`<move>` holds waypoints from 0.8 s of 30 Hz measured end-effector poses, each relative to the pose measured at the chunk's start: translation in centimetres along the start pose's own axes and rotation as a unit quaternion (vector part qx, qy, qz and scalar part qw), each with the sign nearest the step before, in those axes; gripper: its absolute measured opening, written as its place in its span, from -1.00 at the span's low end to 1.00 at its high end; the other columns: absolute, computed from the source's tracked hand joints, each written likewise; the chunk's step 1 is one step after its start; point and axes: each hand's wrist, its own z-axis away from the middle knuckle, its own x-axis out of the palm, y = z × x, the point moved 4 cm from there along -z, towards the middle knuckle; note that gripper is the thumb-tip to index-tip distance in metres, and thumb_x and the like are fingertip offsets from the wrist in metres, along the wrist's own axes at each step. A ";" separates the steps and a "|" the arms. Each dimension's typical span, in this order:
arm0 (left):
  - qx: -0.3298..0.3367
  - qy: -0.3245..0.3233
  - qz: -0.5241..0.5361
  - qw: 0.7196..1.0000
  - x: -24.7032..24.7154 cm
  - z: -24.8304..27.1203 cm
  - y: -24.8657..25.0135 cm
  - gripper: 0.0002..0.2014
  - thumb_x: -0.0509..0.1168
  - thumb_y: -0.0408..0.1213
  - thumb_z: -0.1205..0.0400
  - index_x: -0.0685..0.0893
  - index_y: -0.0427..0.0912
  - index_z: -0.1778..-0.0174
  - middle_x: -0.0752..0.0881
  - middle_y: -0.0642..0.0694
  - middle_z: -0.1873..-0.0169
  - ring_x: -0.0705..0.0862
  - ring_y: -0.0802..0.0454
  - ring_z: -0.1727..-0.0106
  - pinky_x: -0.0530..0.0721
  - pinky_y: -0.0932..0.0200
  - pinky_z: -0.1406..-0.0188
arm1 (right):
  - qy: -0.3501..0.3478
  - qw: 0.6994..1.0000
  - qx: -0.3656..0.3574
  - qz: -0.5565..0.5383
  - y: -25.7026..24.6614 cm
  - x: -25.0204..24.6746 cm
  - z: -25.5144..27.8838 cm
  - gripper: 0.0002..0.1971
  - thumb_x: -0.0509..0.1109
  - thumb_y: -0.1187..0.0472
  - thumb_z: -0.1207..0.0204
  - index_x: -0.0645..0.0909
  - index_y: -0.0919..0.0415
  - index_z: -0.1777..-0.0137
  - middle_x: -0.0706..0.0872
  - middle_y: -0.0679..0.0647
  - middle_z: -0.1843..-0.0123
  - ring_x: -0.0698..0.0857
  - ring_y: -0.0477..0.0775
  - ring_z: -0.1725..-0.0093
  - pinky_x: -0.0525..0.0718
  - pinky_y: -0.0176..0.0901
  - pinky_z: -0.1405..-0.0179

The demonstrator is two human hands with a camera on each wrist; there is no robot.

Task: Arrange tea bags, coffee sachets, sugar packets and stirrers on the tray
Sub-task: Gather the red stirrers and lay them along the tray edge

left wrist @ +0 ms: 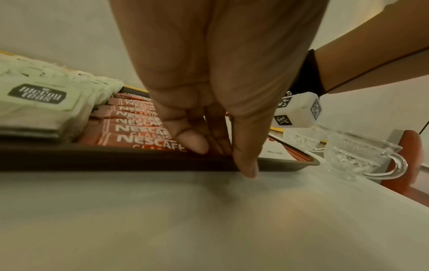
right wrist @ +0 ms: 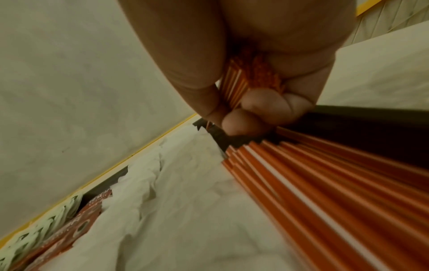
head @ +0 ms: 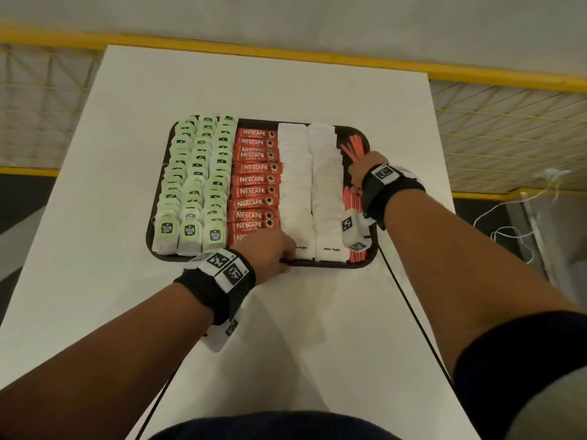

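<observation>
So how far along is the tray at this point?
Nearly finished. Done: tea bags, coffee sachets and sugar packets fill neat columns on the tray, with some stirrers already laid along its right side. In hand: the right hand grips a bundle of stirrers; the left hand touches the near rim. Left: laying that bundle down.

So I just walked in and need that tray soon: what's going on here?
A person is finishing the layout on a dark tray on a white table. Green tea bags, red coffee sachets and white sugar packets already lie in neat columns. The right hand grips a bunch of orange stirrers over the tray's right side, where more stirrers lie. The left hand rests at the near rim, fingertips by the nearest sachet. It looks nearly done.
</observation>
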 end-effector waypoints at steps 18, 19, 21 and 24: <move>0.027 0.000 0.017 0.999 0.3 0.0 -0.5 -0.79 0.39 -0.18 -0.62 0.75 -0.10 -0.15 0.71 -0.05 -0.10 0.66 -0.03 -0.11 0.62 0.07 -0.17 | 0.109 0.994 -0.011 0.018 -0.9 -2.3 -0.3 -0.77 0.42 0.10 -0.60 0.59 0.28 -0.07 0.69 0.22 0.00 0.71 0.26 -0.05 0.56 -0.12 0.09; 0.027 0.001 0.016 0.999 0.3 0.0 -0.5 -0.79 0.39 -0.18 -0.62 0.75 -0.10 -0.16 0.71 -0.05 -0.10 0.66 -0.03 -0.10 0.62 0.08 -0.17 | 0.107 0.994 -0.007 0.035 -0.8 -2.4 -0.4 -0.73 0.41 0.07 -0.60 0.62 0.32 -0.04 0.69 0.21 0.03 0.72 0.25 -0.03 0.57 -0.12 0.10; 0.027 0.002 0.019 0.999 0.3 -0.1 -0.5 -0.79 0.38 -0.20 -0.63 0.75 -0.10 -0.16 0.71 -0.05 -0.10 0.66 -0.03 -0.09 0.62 0.10 -0.17 | 0.106 0.992 -0.022 0.067 -0.8 -2.6 -0.4 -0.70 0.35 0.06 -0.63 0.70 0.31 -0.12 0.73 0.21 -0.05 0.71 0.24 -0.07 0.59 -0.10 0.03; 0.023 0.001 0.021 1.000 0.2 0.0 -0.5 -0.79 0.37 -0.24 -0.63 0.75 -0.10 -0.17 0.71 -0.06 -0.12 0.67 -0.03 -0.10 0.62 0.09 -0.18 | 0.111 0.990 -0.037 0.081 -0.7 -2.6 -0.3 -0.73 0.32 0.12 -0.64 0.74 0.26 -0.15 0.75 0.20 -0.15 0.72 0.24 -0.14 0.59 -0.10 -0.02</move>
